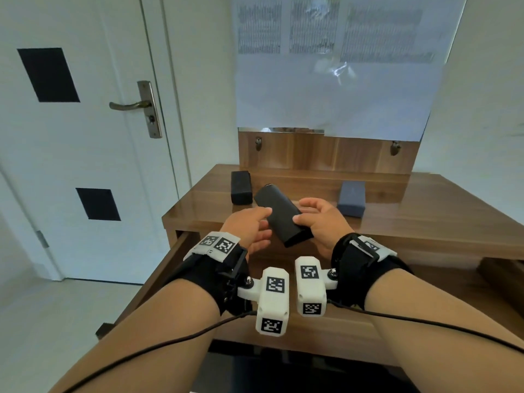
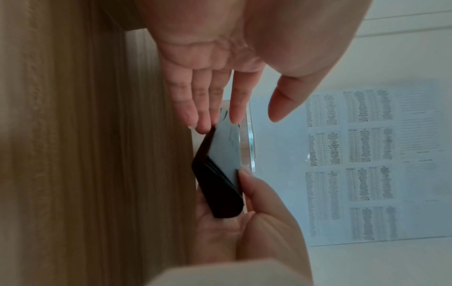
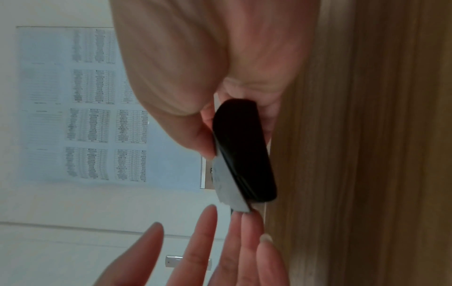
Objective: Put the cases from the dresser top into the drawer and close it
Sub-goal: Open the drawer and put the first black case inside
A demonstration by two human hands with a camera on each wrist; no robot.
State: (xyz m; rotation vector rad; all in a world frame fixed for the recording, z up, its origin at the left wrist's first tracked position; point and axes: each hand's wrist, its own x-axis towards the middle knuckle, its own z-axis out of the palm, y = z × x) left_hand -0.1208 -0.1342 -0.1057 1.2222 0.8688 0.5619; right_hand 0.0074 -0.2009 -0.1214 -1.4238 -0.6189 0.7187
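Pinching case [image 1: 280, 214] at its near end with right hand [image 1: 320, 222]; long axis running toward eleven o'clock; left hand [image 1: 249, 225] flat, fingertips touching it.

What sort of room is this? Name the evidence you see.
Probably a bedroom or dressing area at home: a wooden dresser with an open drawer, a paper-covered mirror behind it, and a white door.

The dresser top [image 1: 397, 219] is glossy, smooth brown wood, the held black case [image 1: 279, 214] looks matt, and the door handle [image 1: 130, 104] is dull metal.
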